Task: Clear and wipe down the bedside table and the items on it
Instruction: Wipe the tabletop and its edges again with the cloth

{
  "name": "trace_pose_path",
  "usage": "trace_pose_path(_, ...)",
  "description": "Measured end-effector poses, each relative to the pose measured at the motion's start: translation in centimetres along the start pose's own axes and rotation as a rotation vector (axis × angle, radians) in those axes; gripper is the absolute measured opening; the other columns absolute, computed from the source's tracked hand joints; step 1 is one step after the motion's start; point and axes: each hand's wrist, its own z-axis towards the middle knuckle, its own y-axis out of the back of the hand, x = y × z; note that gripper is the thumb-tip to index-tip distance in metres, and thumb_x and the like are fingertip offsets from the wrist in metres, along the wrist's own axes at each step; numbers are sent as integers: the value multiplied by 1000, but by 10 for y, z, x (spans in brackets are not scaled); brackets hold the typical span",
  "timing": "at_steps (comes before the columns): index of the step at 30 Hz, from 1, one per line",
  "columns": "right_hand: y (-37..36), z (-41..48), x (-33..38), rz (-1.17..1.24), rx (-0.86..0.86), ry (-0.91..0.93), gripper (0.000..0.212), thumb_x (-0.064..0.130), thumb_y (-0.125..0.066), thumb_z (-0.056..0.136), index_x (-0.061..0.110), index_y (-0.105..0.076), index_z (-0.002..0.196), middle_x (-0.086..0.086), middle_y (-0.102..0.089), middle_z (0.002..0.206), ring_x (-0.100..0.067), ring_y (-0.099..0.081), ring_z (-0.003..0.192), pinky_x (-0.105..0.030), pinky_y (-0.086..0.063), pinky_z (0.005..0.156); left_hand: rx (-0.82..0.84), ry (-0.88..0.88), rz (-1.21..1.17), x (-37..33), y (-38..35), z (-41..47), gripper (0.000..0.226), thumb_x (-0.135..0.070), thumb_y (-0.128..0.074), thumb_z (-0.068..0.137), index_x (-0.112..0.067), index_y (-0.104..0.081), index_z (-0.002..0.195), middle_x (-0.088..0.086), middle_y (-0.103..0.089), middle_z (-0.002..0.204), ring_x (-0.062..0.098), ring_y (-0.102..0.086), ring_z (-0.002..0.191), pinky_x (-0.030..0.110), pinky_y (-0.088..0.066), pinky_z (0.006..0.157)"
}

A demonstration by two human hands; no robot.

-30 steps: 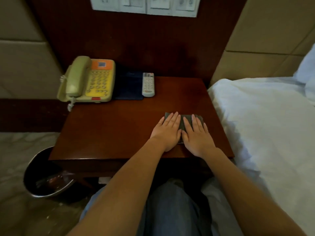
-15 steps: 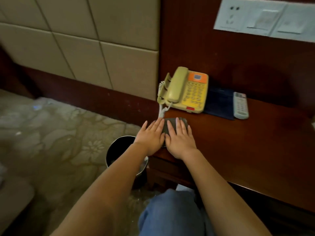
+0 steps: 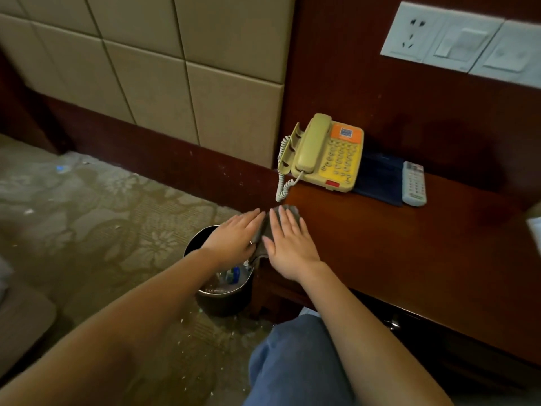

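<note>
As you look down through the head camera, both your hands lie flat on the cloth point(image 3: 265, 230) at the left edge of the table point(image 3: 409, 259). Your right hand point(image 3: 291, 247) is spread loosely, fingers straight and a little apart, its palm pressing the cloth onto the wood just inside the edge. Your left hand point(image 3: 234, 240) sits just beside it, fingers straight and close together, resting on the part of the cloth that goes past the edge. You cannot tell where the left thumb lies, since the hand hides it. Neither hand curls round anything. A fold of the cloth hangs off the table between your wrists, right above the bin point(image 3: 225, 303), which stands on the carpet point(image 3: 102, 218) against the table's side with some rubbish in it.

At the back left corner of the table sits the phone point(image 3: 325, 155), handset in its cradle, and its coiled cord point(image 3: 281, 174) dangles over the edge near your fingertips. An orange label point(image 3: 345, 132) on the phone carries a square code; its print is too small to read. Just right of the phone lies a dark blue folder point(image 3: 379, 177), and the remote point(image 3: 413, 183) rests on the folder's right side, its key markings blurred. On the wall above, a white panel point(image 3: 462, 42) holds a socket and switches. Your knee point(image 3: 292, 361), in jeans, shows at the bottom.
</note>
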Motion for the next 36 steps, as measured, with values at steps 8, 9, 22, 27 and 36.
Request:
trace_pose_path(8,-7,-31,-6,-62,-60,115,66,39,-29,103,8,3,152,-8,9,160,-18,10,147,-32,6,118,-68,-247,131,-1,-21,-24,85,-30,-53,88,-13,3,151,9,-16,157,20,-23,143,29,-11,118)
trace_pose_path(9,-8,-34,-8,-79,-76,112,67,38,-31,103,6,1,152,-9,7,160,-19,9,147,-32,5,118,-82,-303,251,-1,-23,-23,98,-37,-59,83,-9,7,150,11,-23,155,21,-29,141,31,-14,118)
trace_pose_path(22,-19,-99,-76,-159,-121,18,72,39,-35,101,6,5,151,-9,11,160,-18,10,147,-34,8,117,-193,-416,430,-100,-47,-3,55,-17,-28,87,7,-27,136,23,-48,138,30,-49,128,39,-28,113)
trace_pose_path(27,-18,-137,-119,-157,-134,-67,72,40,-35,101,8,5,151,-7,10,160,-16,10,147,-31,8,116,-171,-516,369,-155,-55,13,60,-23,-35,85,10,-33,136,24,-50,135,31,-52,125,41,-35,104)
trace_pose_path(36,-25,-214,-192,-187,-168,-255,70,40,-33,102,7,3,151,-6,7,160,-18,7,148,-31,8,116,-56,-662,494,-263,-68,32,60,-19,-21,103,4,16,145,21,13,156,31,9,146,37,9,115)
